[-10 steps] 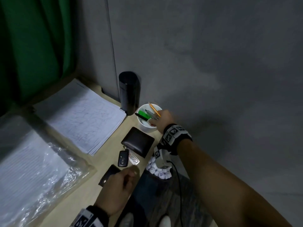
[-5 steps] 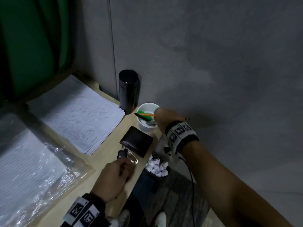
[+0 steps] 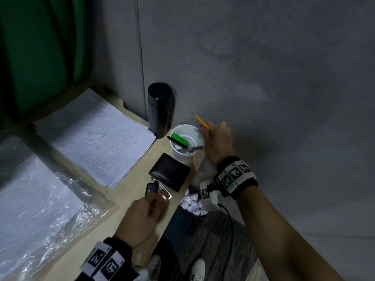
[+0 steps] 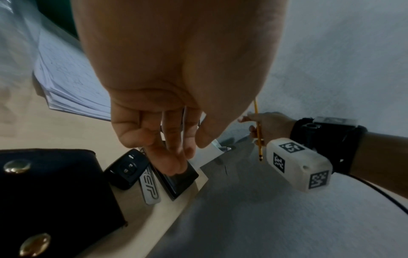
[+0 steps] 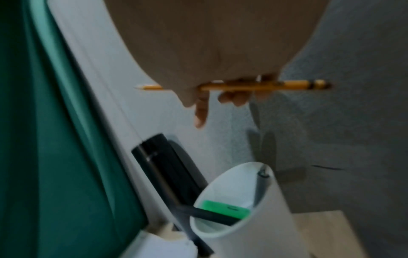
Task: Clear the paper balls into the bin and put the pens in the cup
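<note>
A white cup [image 3: 182,157] stands at the desk's far right corner, and it shows too in the right wrist view [image 5: 271,218]. It holds a green marker [image 3: 179,138], a black pen [image 3: 175,140] and a grey pen [image 3: 195,148]. My right hand [image 3: 215,138] hovers just right of the cup's rim and pinches a yellow pencil [image 3: 202,122], whose tip points up and away; the same pencil [image 5: 253,86] lies across the fingers. Paper balls [image 3: 192,201] fill the bin [image 3: 189,189] below the desk edge. My left hand [image 3: 150,207] rests its fingertips [image 4: 174,165] on a small black flat item [image 4: 183,179].
A black flask [image 3: 160,110] stands behind the cup. A dark wallet [image 3: 169,172], a car key [image 3: 151,188] with a metal tag [image 4: 150,190], a scribbled paper stack [image 3: 95,134] and plastic-wrapped paper [image 3: 30,199] lie on the desk. A grey wall bounds the right side.
My right hand has lifted the pencil from across the cup's mouth to above its right rim. The left hand has slid forward along the desk edge to the keys.
</note>
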The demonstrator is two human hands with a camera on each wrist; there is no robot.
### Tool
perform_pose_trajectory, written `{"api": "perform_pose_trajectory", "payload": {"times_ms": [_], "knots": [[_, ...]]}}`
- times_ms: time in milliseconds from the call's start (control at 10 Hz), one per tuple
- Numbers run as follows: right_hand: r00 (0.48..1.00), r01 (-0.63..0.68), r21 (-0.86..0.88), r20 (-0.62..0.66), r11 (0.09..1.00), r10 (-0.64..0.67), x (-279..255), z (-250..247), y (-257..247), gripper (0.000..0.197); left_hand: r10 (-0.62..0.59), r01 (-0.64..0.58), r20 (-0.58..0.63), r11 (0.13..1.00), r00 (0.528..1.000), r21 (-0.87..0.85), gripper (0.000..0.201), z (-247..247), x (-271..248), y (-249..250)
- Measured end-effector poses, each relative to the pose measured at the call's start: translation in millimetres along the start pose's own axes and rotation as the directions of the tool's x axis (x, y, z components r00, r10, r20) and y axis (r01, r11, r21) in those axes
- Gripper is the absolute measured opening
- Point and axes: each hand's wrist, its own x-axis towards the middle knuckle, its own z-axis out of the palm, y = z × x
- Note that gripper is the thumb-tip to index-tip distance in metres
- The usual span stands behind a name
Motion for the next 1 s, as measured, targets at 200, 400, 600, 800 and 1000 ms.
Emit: {"api": "perform_pose_trajectory", "payload": {"times_ms": [200,400,600,800,1000], "knots": [[0.993,-0.089,0.527,-0.023,0.845,0.12,-8,17,-6,0.035,0.042,-0.042,0.011,0.999,0.999,-0.005,0.015,5,-4,2],[0.949,-0.261,0.623,0.024,0.738,0.315,-10,44,-4,0.029,0.038,-0.038,0.013,0.999,0.999,-0.028,0.01,4,-13,-8],[0.942,-0.215,0.701,-0.036,0.68,0.334,-1,42,-14,0.037,0.029,-0.03,-0.002,0.998,1.0,-0.059,0.017,3,-20,-14],[0.896,-0.443,0.509,0.268,0.738,0.354,2,68,-11,0.028,0.056,-0.057,-0.017,0.998,0.998,-0.02,0.015,3,-21,-6],[0.898,-0.421,0.485,0.103,0.766,0.428,-15,35,-10,0.036,0.049,-0.05,-0.039,0.998,0.998,-0.029,0.013,3,-16,-9]]}}
